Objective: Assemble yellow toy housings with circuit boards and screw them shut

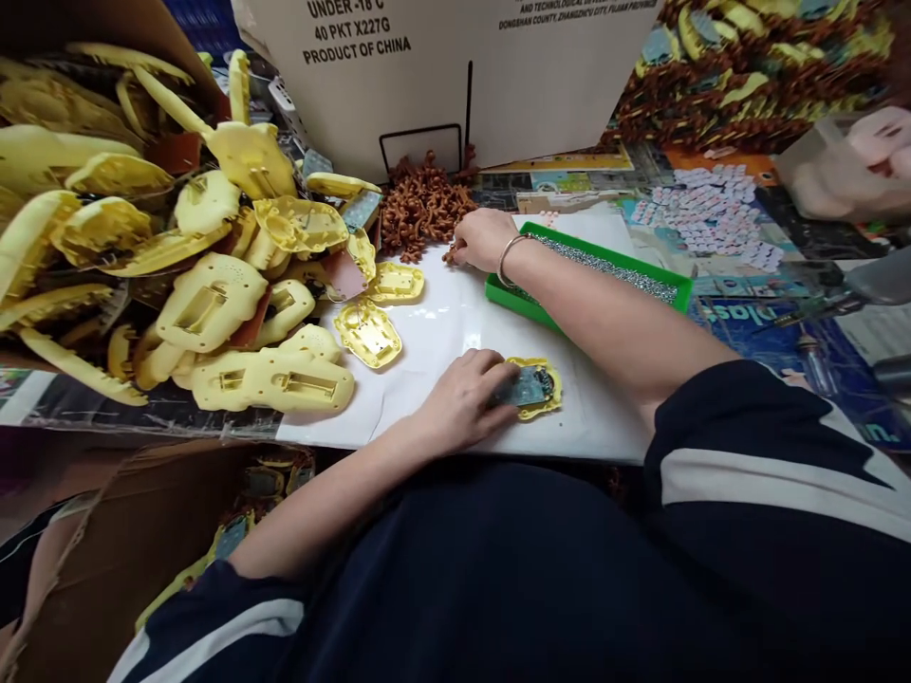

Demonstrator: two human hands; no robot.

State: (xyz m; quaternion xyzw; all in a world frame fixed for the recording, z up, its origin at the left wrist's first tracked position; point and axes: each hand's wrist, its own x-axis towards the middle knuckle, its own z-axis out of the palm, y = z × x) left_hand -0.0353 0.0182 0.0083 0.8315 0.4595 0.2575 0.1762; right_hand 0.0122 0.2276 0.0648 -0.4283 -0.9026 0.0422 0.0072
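On the white work surface, my left hand (pixel 466 403) grips the left end of a yellow plastic shell half (pixel 556 391). A grey-blue plate (pixel 530 386) with dark parts at its right end lies inside that shell, and my fingers cover part of it. Farther forward, my right hand (pixel 488 239) is closed at the edge of a heap of small brown plastic pieces (pixel 427 199). One brown piece (pixel 448 254) shows at its fingertips. Beneath my right forearm stands a green tray (pixel 590 237) of small metal screws.
Yellow plastic shells (pixel 213 304) are piled high on the left. A white carton (pixel 455 85) stands behind the brown heap. To the right lie scattered small white pieces (pixel 712 209), a translucent tub (pixel 818 180) and a powered screwdriver (pixel 875 289). An open cardboard box (pixel 142 531) sits below left.
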